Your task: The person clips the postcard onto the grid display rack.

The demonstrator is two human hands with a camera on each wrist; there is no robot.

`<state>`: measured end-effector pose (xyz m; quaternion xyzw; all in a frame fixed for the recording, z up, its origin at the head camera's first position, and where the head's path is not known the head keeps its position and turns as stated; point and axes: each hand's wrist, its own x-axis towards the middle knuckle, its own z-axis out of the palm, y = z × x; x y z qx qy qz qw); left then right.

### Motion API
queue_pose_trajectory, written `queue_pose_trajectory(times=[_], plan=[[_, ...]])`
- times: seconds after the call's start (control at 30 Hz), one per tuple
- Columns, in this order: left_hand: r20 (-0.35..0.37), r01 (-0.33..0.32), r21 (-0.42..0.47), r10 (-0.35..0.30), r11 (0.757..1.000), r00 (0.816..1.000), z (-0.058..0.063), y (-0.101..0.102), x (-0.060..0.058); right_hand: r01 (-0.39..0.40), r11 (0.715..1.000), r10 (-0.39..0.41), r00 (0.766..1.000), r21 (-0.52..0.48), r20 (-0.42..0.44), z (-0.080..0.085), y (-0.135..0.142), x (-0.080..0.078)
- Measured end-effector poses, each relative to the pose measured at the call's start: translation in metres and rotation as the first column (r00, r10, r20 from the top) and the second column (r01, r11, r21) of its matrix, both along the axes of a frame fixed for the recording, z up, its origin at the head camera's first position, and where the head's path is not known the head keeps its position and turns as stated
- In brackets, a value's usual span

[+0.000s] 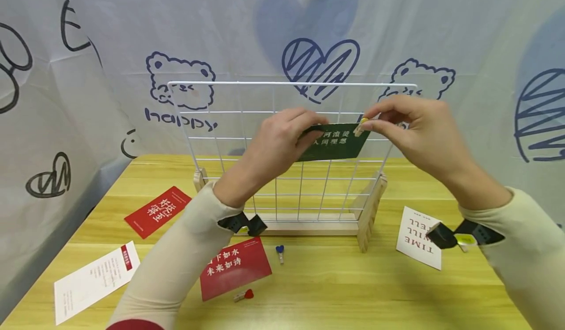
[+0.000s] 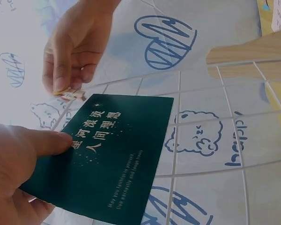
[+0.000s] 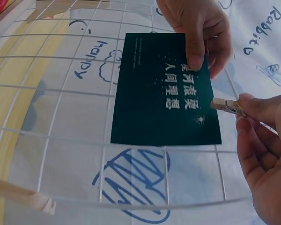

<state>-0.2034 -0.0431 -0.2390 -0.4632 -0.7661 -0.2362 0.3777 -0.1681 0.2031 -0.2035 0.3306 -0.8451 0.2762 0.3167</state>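
A dark green card (image 1: 335, 146) with white lettering is held up against the upper part of a white wire grid (image 1: 247, 83). My left hand (image 1: 282, 136) pinches the card near its left part, thumb on the printed face. At the card's upper right corner, my right hand (image 1: 419, 134) pinches a small wooden clothespin (image 3: 227, 106) between thumb and fingers. In the right wrist view the pin's tips overlap the card's edge. The left wrist view shows the whole lettered face (image 2: 122, 150) in front of the grid wires.
Wooden feet (image 1: 372, 212) hold the grid upright on the yellow wood-grain table (image 1: 318, 291). Red cards (image 1: 159, 211) (image 1: 236, 271) and a white card (image 1: 97, 283) lie left; another white card (image 1: 419, 237) lies right. Blue-heart (image 1: 280, 254) and red-heart (image 1: 244, 295) clothespins lie in front. A printed cloth (image 1: 247, 36) hangs behind.
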Motion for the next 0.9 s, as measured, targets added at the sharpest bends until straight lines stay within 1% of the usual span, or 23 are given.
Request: queue_pose_trajectory(times=[0.17,0.27,0.33,0.4,0.5,0.53,0.63,0.73,0.9], plan=[[-0.072,-0.039,0.031,0.041,0.999,0.997,0.0,0.001,-0.002,-0.015,0.999,0.015,1.0,-0.029,0.016,0.006,-0.01,-0.003],[-0.121,-0.071,0.049,0.077,0.996,0.99,-0.002,0.002,-0.004,-0.023,0.998,0.024,0.999,-0.052,0.029,0.009,-0.016,-0.004],[-0.162,-0.108,0.064,0.117,0.992,0.98,-0.003,0.003,-0.006,-0.019,0.998,0.021,0.999,-0.059,0.035,0.012,-0.02,-0.005],[-0.205,-0.143,0.09,0.159,0.986,0.966,-0.004,0.004,-0.007,-0.015,0.998,0.017,0.999,-0.066,0.033,0.014,-0.022,-0.006],[-0.249,-0.176,0.128,0.203,0.976,0.947,-0.004,0.006,-0.008,0.001,0.998,0.0,1.0,-0.07,0.014,0.016,-0.026,-0.007],[-0.257,-0.182,0.137,0.213,0.974,0.943,-0.004,0.007,-0.008,0.007,0.997,-0.007,1.0,-0.071,0.004,0.017,-0.027,-0.008],[-0.264,-0.188,0.148,0.222,0.971,0.939,-0.003,0.008,-0.009,0.036,0.996,-0.038,0.999,-0.082,-0.022,0.019,-0.03,-0.009],[-0.271,-0.203,0.146,0.236,0.968,0.933,-0.003,0.009,-0.01,0.062,0.992,-0.066,0.997,-0.109,-0.029,0.021,-0.034,-0.011],[-0.298,-0.23,0.148,0.265,0.962,0.917,-0.004,0.011,-0.012,0.093,0.984,-0.1,0.994,-0.151,-0.043,0.022,-0.041,-0.015]])
